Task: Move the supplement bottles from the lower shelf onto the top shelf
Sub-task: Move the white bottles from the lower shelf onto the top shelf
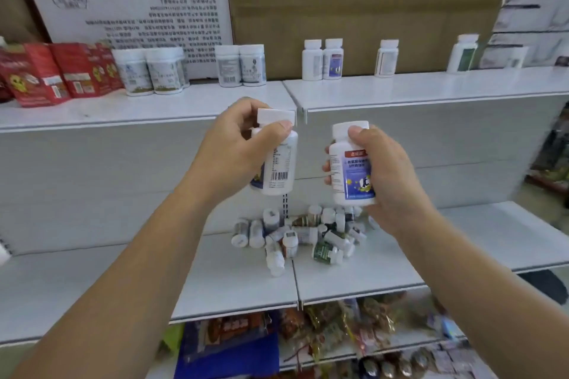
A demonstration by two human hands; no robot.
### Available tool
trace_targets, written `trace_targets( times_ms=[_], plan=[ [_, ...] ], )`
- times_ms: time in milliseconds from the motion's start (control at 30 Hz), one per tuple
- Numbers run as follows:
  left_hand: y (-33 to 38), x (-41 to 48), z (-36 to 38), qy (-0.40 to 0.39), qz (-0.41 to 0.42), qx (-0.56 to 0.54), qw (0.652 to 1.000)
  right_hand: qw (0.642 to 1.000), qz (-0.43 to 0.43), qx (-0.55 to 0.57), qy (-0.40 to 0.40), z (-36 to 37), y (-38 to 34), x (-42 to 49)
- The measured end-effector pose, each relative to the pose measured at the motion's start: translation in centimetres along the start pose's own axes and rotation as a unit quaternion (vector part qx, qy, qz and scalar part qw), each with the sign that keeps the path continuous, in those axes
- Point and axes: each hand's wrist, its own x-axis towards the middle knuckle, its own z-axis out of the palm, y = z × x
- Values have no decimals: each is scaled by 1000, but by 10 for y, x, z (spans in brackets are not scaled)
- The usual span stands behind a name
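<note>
My left hand (237, 144) grips a white supplement bottle (278, 169) with its barcode side toward me, held upright just below the top shelf (431, 91). Beside it my right hand (385, 175) grips a second white bottle (351, 172) with a blue and purple label, also upright. Both are in the air above a pile of small bottles (301, 234) lying on the lower shelf (369, 274). Several white bottles stand on the top shelf, among them a pair (322, 60), a single one (386, 58) and one with a green label (463, 54).
Red boxes (55, 71) and wider white jars (151, 72) fill the top shelf's left end, with two more jars (240, 65) near the middle. Cardboard (354, 3) backs the shelf. Packaged goods (323, 335) lie on a shelf below.
</note>
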Motion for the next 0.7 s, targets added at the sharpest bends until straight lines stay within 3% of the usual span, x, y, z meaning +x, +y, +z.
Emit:
trace_targets(
  times_ms=[333,500,600,700],
  plan=[
    [35,94,17,-19,50,37,998,996,-81,-27,-18,-42,-69,87],
    [31,154,31,-21,8,85,996,975,-110,-186,-45,-73,-85,161],
    [23,185,41,-50,-13,155,986,935,-110,-325,-93,-88,-88,200],
    [8,211,51,-58,-37,184,980,903,-116,-385,-151,-100,-92,230]
  ],
)
